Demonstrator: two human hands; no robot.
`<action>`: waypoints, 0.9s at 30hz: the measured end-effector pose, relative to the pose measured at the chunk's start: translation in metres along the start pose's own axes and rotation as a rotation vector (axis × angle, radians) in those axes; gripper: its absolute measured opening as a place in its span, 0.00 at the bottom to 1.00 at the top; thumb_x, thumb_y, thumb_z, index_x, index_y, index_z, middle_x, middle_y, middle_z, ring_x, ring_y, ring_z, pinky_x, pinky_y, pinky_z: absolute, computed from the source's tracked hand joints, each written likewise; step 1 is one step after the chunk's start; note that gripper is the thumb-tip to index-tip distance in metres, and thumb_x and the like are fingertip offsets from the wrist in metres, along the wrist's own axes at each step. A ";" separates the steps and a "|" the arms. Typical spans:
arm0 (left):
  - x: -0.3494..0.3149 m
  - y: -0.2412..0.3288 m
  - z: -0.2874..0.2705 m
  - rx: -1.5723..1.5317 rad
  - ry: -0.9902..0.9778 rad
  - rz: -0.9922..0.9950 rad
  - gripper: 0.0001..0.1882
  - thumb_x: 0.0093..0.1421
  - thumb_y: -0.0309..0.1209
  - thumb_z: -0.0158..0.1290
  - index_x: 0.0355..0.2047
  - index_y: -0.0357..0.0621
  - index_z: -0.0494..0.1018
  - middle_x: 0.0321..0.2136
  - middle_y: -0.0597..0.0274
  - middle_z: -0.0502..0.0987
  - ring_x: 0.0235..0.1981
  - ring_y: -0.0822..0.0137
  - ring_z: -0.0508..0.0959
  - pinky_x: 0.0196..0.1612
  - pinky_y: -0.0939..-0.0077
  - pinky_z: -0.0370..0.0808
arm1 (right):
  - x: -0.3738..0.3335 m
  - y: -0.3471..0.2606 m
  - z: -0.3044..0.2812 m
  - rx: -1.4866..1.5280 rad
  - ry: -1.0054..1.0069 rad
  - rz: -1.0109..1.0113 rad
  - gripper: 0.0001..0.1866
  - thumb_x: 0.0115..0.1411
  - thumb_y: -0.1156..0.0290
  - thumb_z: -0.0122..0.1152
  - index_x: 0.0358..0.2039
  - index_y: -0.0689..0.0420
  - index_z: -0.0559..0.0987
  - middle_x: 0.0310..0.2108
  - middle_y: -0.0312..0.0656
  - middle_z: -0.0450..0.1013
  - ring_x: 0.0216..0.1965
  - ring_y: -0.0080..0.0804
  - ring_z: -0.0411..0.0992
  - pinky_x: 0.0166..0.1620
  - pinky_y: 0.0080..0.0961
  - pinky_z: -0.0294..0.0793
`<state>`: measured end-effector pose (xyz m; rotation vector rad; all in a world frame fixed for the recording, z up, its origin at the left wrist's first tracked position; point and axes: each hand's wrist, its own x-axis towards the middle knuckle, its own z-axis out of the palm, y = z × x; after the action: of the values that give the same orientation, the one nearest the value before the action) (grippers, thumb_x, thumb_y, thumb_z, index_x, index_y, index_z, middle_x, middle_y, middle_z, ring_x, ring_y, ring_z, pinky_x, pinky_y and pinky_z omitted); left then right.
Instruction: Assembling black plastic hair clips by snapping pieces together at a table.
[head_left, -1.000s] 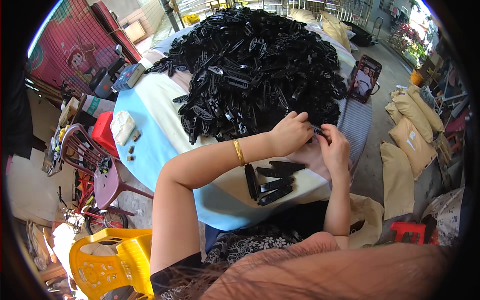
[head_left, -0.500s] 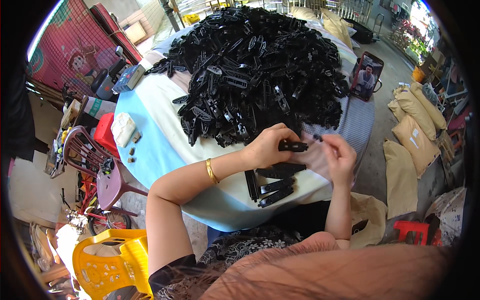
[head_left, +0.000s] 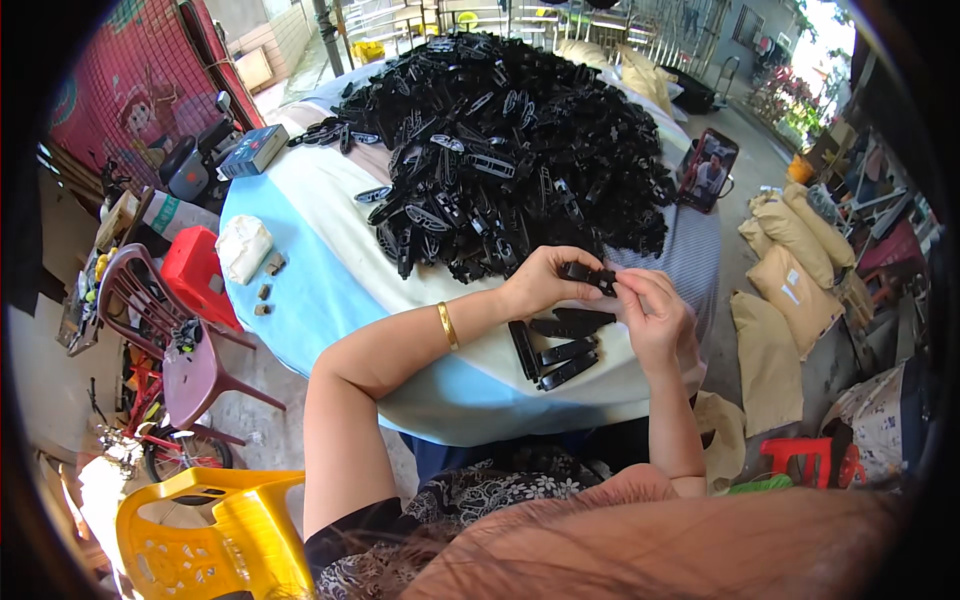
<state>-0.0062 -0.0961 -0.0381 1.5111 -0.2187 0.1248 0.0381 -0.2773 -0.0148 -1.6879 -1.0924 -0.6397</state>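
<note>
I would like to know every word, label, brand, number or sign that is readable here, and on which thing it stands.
No text is clear enough to quote.
Pale label on a brown sack: too small.
Blue-grey box: any print is too small.
White-and-green item: marks blurred.
Phone screen: no readable text.
Black piece in the left hand: no lettering visible.

Just nearside of the heap of black parts (head_left: pixel 520 160), the left hand (head_left: pixel 543 280) hides part of the black piece (head_left: pixel 590 277) it grips; whether the right hand (head_left: pixel 655 315) pinches anything is too small to tell. Right of the heap, the phone's (head_left: pixel 709 172) picture is indistinct. Well nearside and left of it, the lower edge cuts off the yellow chair (head_left: pixel 245 525).
</note>
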 end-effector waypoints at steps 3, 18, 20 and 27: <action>-0.001 0.004 0.004 -0.026 -0.036 -0.030 0.15 0.49 0.21 0.61 0.39 0.39 0.75 0.33 0.66 0.77 0.34 0.77 0.75 0.40 0.81 0.74 | 0.003 -0.008 -0.004 -0.063 -0.050 -0.079 0.06 0.46 0.82 0.62 0.28 0.61 0.79 0.29 0.42 0.76 0.31 0.36 0.73 0.35 0.26 0.72; 0.000 0.018 -0.005 -0.580 -0.074 -0.232 0.12 0.66 0.34 0.43 0.44 0.40 0.68 0.36 0.61 0.75 0.33 0.67 0.78 0.41 0.75 0.77 | 0.032 -0.010 -0.010 0.041 -0.168 -0.096 0.07 0.48 0.84 0.59 0.29 0.61 0.79 0.30 0.41 0.75 0.31 0.34 0.74 0.34 0.23 0.74; -0.001 0.018 -0.010 -0.556 -0.115 -0.275 0.13 0.66 0.35 0.43 0.42 0.39 0.70 0.33 0.59 0.77 0.30 0.70 0.77 0.36 0.79 0.76 | 0.035 -0.006 -0.007 -0.050 -0.184 -0.284 0.08 0.46 0.85 0.59 0.28 0.60 0.79 0.30 0.40 0.75 0.32 0.35 0.73 0.35 0.25 0.74; 0.001 0.021 -0.016 -0.491 -0.134 -0.371 0.13 0.65 0.36 0.44 0.41 0.39 0.71 0.32 0.56 0.78 0.24 0.74 0.75 0.29 0.85 0.72 | 0.039 0.018 -0.005 -0.086 -0.208 -0.476 0.13 0.38 0.84 0.59 0.28 0.59 0.79 0.31 0.38 0.75 0.32 0.36 0.71 0.34 0.27 0.74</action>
<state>-0.0086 -0.0793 -0.0178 1.0472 -0.0642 -0.3088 0.0726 -0.2691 0.0105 -1.5996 -1.6621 -0.8287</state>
